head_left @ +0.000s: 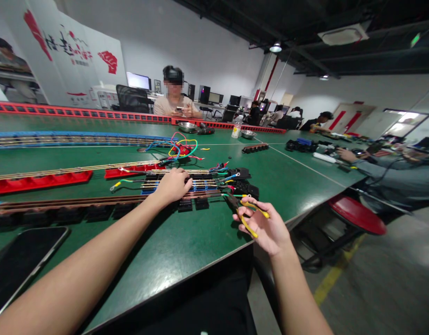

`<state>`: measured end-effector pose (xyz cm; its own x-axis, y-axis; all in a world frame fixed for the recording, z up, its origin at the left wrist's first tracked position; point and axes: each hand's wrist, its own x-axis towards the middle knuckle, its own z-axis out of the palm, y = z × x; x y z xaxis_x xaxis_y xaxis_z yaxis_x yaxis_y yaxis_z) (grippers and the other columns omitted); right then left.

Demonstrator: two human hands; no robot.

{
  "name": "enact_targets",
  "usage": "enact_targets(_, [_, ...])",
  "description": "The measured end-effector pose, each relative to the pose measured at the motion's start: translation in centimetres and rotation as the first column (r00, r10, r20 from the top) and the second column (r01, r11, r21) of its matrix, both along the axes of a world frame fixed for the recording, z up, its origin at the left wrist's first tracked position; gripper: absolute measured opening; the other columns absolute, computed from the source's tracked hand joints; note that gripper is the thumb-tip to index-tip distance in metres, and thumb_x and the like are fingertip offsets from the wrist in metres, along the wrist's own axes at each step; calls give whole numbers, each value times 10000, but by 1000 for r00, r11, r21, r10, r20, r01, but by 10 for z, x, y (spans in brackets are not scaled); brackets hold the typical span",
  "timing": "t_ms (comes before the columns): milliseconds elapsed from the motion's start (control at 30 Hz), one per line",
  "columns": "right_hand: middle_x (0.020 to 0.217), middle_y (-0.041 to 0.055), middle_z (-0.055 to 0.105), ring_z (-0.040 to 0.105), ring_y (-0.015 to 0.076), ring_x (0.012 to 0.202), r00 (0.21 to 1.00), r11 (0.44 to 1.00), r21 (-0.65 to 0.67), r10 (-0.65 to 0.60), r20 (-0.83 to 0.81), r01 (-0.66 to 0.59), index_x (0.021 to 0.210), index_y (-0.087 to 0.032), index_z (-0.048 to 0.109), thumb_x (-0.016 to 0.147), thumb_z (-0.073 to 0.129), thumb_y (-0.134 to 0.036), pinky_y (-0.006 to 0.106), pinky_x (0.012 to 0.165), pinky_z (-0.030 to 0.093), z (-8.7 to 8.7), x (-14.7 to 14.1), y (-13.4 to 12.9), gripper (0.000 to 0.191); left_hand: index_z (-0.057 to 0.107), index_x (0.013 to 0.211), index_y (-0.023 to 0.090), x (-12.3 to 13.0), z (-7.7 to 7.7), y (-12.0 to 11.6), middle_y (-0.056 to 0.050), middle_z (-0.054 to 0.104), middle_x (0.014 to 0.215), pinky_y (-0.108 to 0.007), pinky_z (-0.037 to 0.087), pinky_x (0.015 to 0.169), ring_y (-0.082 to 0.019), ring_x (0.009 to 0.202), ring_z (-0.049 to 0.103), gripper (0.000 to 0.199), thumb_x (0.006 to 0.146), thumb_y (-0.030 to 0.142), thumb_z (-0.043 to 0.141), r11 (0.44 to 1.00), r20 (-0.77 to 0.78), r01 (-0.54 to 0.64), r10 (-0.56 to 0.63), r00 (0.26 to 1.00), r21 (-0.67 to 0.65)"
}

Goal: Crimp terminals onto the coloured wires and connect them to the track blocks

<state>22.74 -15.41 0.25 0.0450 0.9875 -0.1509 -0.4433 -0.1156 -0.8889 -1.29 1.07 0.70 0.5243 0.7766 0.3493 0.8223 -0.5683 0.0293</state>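
Observation:
My left hand is pressed over a blue-and-black track section with metal rails, its fingers curled round the top. In my right hand is a pair of pliers with yellow handles spread apart. Their dark jaws meet a green wire at the right end of the track section, by a black connector block; whether they grip it I cannot tell. Blue, red and green wires with ring terminals stick out there. A yellow-green wire with a ring terminal lies left of my left hand.
Long copper-coloured rails and red track bases stretch left. A blue curved track lies behind. A phone sits at front left. Further back stand a bottle and metal bowls. People sit opposite and right, near a red stool.

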Motion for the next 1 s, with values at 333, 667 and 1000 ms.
enact_targets(333, [910, 37, 625, 562, 131, 728, 926, 988, 145, -11, 377, -47, 1165, -259, 551, 886, 585, -532, 158, 449, 373, -1, -6, -10, 392, 712, 945, 132, 0, 1, -1, -146, 684, 1029, -370, 489, 869, -270, 996, 612, 408, 940, 346, 365, 1000, 4, -29, 29, 1000, -2])
enact_targets(667, [984, 99, 642, 635, 233, 949, 812, 975, 218, -96, 576, -40, 1236, -246, 497, 937, 470, -561, 205, 461, 511, 17, 0, -41, 435, 713, 967, 141, 1, 0, -1, -122, 686, 1016, -341, 492, 847, -252, 985, 614, 395, 945, 349, 378, 997, -13, -69, 70, 997, 18])
enact_targets(1000, [921, 70, 661, 658, 226, 898, 857, 934, 351, -228, 462, 59, 1174, -236, 508, 906, 504, -592, 230, 471, 532, -25, -5, 12, 445, 716, 958, 136, 0, -2, 1, -119, 684, 1009, -333, 486, 873, -243, 985, 607, 380, 946, 338, 394, 999, -3, -32, 32, 999, 8])
